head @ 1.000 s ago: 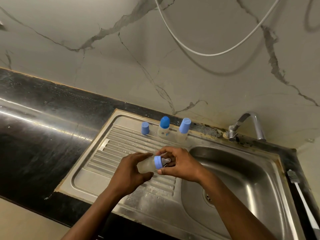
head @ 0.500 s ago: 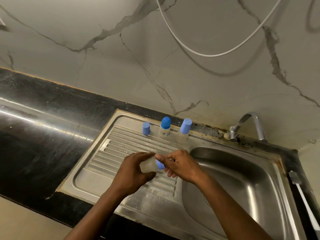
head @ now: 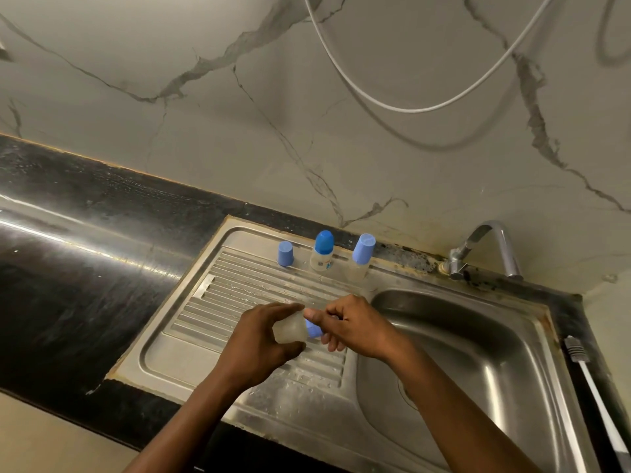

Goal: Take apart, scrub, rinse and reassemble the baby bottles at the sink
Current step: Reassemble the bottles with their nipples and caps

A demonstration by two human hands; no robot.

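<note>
Over the drainboard [head: 191,349] my left hand [head: 263,346] grips the clear body of a small baby bottle [head: 290,331], held on its side. My right hand [head: 351,324] wraps round the bottle's blue collar [head: 314,331] and hides the teat. At the back of the drainboard stand a loose light-blue cap [head: 285,253], a bottle with a dark-blue cap [head: 323,251] and a bottle with a light-blue cap [head: 361,259].
The steel sink basin [head: 478,363] with its drain lies to the right, under a chrome tap [head: 485,249]. A brush with a white handle [head: 594,387] lies on the counter at the far right. Black counter [head: 75,268] stretches left. A white hose [head: 409,107] hangs on the wall.
My right hand has closed over the blue collar and teat, which showed a second ago. Both hands and the bottle have shifted slightly left.
</note>
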